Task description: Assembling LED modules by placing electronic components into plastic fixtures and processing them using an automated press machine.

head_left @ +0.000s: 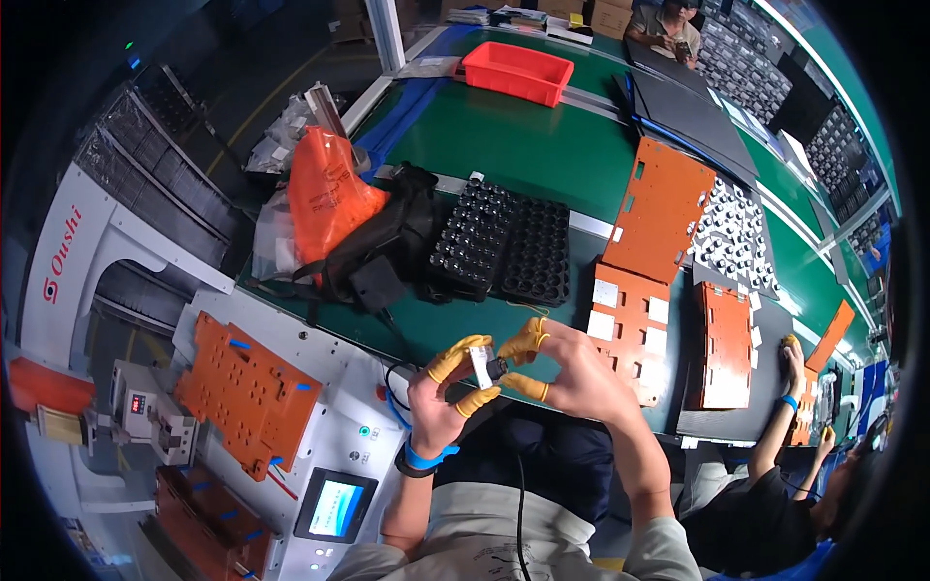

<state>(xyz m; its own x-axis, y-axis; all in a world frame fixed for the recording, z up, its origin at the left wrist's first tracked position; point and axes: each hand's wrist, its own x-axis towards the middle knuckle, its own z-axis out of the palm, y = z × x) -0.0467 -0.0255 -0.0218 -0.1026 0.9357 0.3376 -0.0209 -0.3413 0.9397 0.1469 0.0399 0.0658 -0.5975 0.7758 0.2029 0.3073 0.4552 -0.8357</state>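
Above my lap, my left hand (pixel 441 397), in yellow finger covers and with a blue wristband, pinches a small white block with a black round end (pixel 481 368). From the other side my right hand (pixel 572 368), also in yellow finger covers, closes its thumb and forefinger about the black end. Exactly where those fingertips touch is too small to make out. Beyond my hands, on the green bench, a black tray of round clear-topped pieces (pixel 470 237) lies beside a black tray with round pockets (pixel 538 250).
Left are a white machine with a screen (pixel 334 508) and an orange perforated plate (pixel 247 397). An orange bag (pixel 329 189) and black bag (pixel 387 237) lie beyond. Orange fixtures (pixel 630 334) stand right, near a co-worker's arm (pixel 783 407). A red bin (pixel 518 73) sits far back.
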